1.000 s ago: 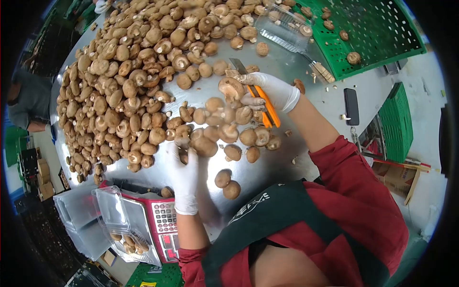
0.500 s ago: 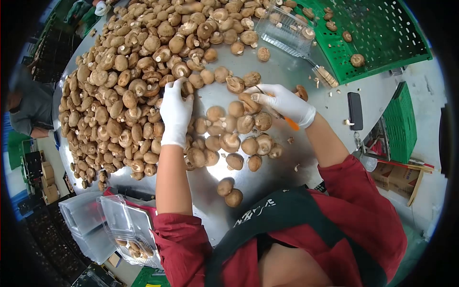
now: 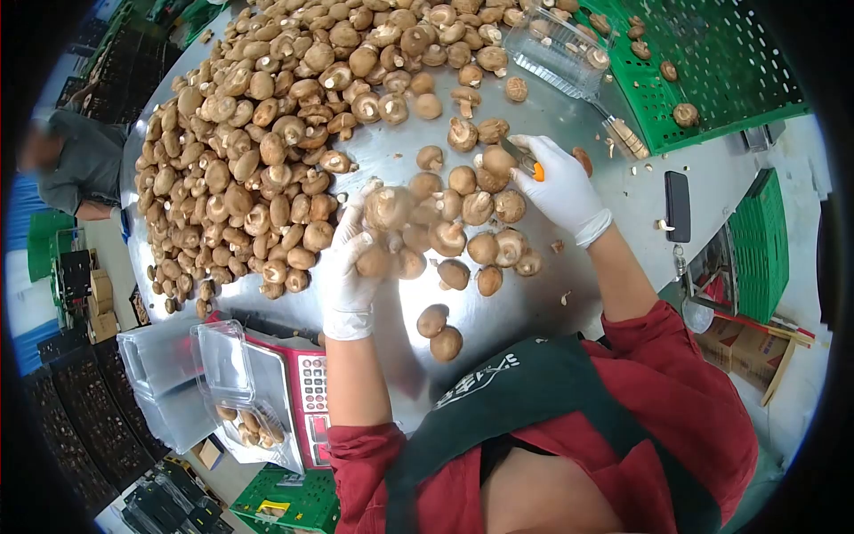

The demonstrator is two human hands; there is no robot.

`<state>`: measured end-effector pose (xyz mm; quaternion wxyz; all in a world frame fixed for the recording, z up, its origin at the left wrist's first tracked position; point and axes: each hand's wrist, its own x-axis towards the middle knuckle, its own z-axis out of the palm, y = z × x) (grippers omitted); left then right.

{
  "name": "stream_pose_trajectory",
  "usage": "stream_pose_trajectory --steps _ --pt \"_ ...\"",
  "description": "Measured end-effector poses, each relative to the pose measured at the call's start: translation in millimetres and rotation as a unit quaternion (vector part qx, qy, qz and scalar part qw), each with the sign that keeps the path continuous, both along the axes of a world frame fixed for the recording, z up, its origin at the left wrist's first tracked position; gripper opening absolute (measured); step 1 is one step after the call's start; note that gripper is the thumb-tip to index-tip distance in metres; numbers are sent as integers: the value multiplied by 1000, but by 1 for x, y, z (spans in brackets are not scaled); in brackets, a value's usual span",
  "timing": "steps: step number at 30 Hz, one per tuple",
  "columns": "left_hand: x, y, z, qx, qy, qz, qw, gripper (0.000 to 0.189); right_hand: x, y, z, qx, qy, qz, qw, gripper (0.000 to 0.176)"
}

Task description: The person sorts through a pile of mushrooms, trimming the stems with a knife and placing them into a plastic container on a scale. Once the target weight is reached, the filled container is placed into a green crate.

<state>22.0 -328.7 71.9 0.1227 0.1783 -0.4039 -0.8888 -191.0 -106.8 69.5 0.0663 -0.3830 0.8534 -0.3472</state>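
On scale [image 3: 307, 396], clamshell [image 3: 267, 381] w/ few caps [image 3: 245, 425]; left hand [image 3: 349, 271] fingers grip mushroom [image 3: 374, 262], right hand [image 3: 562, 189] fingers grip knife [image 3: 537, 171].

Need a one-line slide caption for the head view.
Gloved left hand holds mushrooms beside a pile on a steel table; right hand grips an orange knife.

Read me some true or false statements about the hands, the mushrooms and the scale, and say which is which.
1. The left hand and the right hand both wear white gloves. True.
2. The right hand grips an orange-handled knife. True.
3. The left hand rests on the red scale. False: it holds mushrooms over the steel table.
4. The clear tray on the scale is empty. False: a few mushrooms lie in it.
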Motion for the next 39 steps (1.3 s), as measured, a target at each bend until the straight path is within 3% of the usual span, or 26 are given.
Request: stream_pose_trajectory --steps 4,5,7,14,17,18,19,20,23,24,27,30,34,36,39 --pt "14 19 2 -21 -15 45 999 75 34 -14 21 -64 -7 58 996 44" --pt "17 22 2 -26 -22 44 998 73 43 -15 13 -84 55 88 991 52" --pt "25 29 1 -34 -37 41 998 68 69 -21 39 19 -34 123 992 61" --pt "37 62 12 -50 -73 52 995 47 99 -34 38 36 -60 223 972 76" --pt "39 71 16 -50 -80 57 994 43 93 -33 34 71 39 190 978 67" --pt "41 74 18 -54 -74 60 994 40 82 -29 11 51 9 116 992 63" --pt "43 75 19 -60 -66 61 994 36 63 -27 25 115 -96 36 988 60" --pt "46 78 20 -72 -66 80 992 37 48 -16 9 59 7 19 998 59" --pt "52 74 12 -22 -102 88 991 43 50 -5 17 59 -44 71 995 59" --pt "51 75 10 -3 -99 89 991 42 60 -7 26 74 -113 88 987 62" --pt "46 84 15 -46 -97 82 991 46 97 -14 37 45 -130 164 977 67" --pt "42 93 26 -174 -110 101 973 50 117 -18 24 39 -143 192 970 66" --pt "50 95 36 8 -80 99 992 50 117 -19 15 23 -83 189 978 66" --pt "54 94 32 3 -96 90 991 50 116 -19 5 -10 -36 188 982 68" --pt "51 95 30 -76 -115 88 987 54 118 -16 14 63 -113 192 973 64"
